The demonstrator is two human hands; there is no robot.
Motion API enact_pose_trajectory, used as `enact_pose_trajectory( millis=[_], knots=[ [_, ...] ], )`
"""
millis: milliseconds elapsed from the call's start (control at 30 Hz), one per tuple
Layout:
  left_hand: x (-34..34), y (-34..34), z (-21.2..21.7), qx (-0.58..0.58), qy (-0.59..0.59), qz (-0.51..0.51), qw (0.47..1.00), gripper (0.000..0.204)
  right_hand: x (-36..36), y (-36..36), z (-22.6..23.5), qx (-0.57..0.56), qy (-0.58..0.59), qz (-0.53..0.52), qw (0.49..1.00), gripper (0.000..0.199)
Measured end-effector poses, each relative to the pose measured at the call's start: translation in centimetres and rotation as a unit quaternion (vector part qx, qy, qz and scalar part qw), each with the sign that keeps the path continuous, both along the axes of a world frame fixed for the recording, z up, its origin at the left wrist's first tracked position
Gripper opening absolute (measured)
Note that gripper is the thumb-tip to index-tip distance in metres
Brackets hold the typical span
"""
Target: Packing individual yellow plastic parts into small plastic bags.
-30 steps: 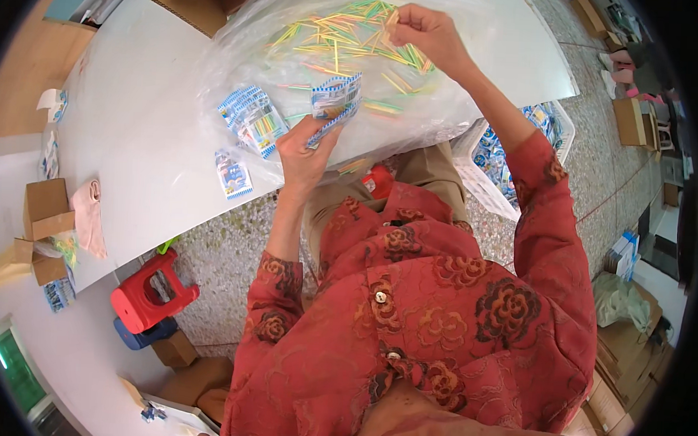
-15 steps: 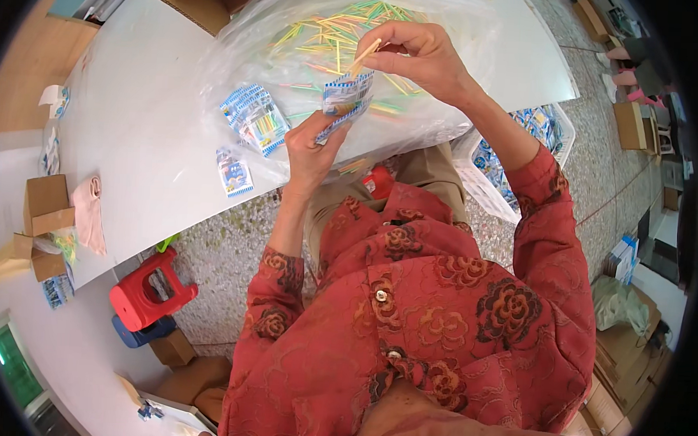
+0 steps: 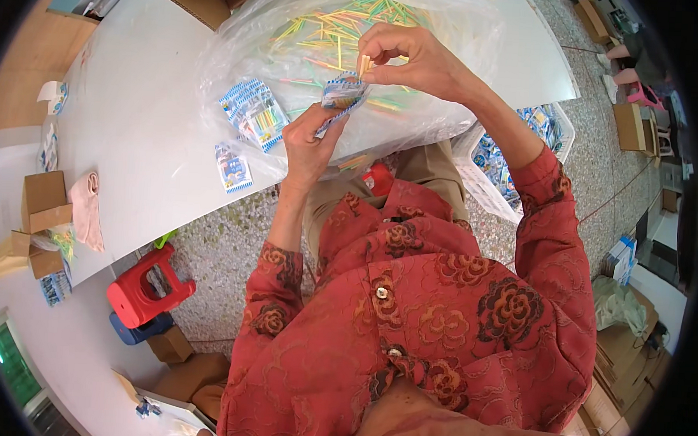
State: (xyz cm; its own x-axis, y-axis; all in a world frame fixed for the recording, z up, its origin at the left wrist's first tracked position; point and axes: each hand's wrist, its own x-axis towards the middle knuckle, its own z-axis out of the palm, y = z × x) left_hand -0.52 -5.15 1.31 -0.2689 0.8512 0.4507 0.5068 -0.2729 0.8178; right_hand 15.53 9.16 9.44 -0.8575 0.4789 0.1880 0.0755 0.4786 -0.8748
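My left hand point(image 3: 312, 142) grips a small blue-and-white packet point(image 3: 343, 93) by its lower part. Above its upper right edge, my right hand point(image 3: 410, 58) pinches a few short, thin pale-orange sticks point(image 3: 363, 66) between thumb and fingers. Their lower ends are close to the packet's mouth; whether they are inside it I cannot tell. Beyond both hands, a heap of yellow, green and pink sticks point(image 3: 337, 34) lies on a clear plastic sheet or bag point(image 3: 248, 38). To the left rests a pile of similar packets point(image 3: 256, 114), with a single packet point(image 3: 233, 168) nearer the table edge.
The white table point(image 3: 134, 146) spans the far side. A white crate point(image 3: 567, 134) of packets stands at my right, below table height. An open cardboard box point(image 3: 191, 1) sits at the back. On the left are a pink cloth point(image 3: 89, 210) and a red stool point(image 3: 139, 294).
The right hand has tipped the sticks more upright and lowered them slightly beside the packet. The packet, still in my left hand, has tilted and looks shorter.
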Motion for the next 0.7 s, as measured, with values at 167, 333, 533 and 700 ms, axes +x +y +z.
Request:
enact_pose_trajectory(
  millis=[167,333,533,700],
  knots=[
    [-0.2,-0.1,-0.4,-0.017,-0.004,-0.005,1.0,0.012,-0.3,-0.1,-0.2,-0.008,0.015,0.003,1.0,0.016],
    [-0.2,-0.1,-0.1,-0.025,-0.004,-0.01,1.0,0.011,-0.7,-0.8,0.1,-0.009,0.031,-0.027,0.999,0.02],
    [-0.1,-0.1,-0.1,-0.075,-0.104,-0.014,0.992,0.014,-0.5,-0.2,-1.9,-0.073,0.025,-0.02,0.997,0.02],
    [0.0,-0.4,0.3,-0.077,-0.113,-0.031,0.99,0.021,-0.5,0.7,-2.6,-0.026,-0.017,-0.058,0.998,0.018]
  ],
)
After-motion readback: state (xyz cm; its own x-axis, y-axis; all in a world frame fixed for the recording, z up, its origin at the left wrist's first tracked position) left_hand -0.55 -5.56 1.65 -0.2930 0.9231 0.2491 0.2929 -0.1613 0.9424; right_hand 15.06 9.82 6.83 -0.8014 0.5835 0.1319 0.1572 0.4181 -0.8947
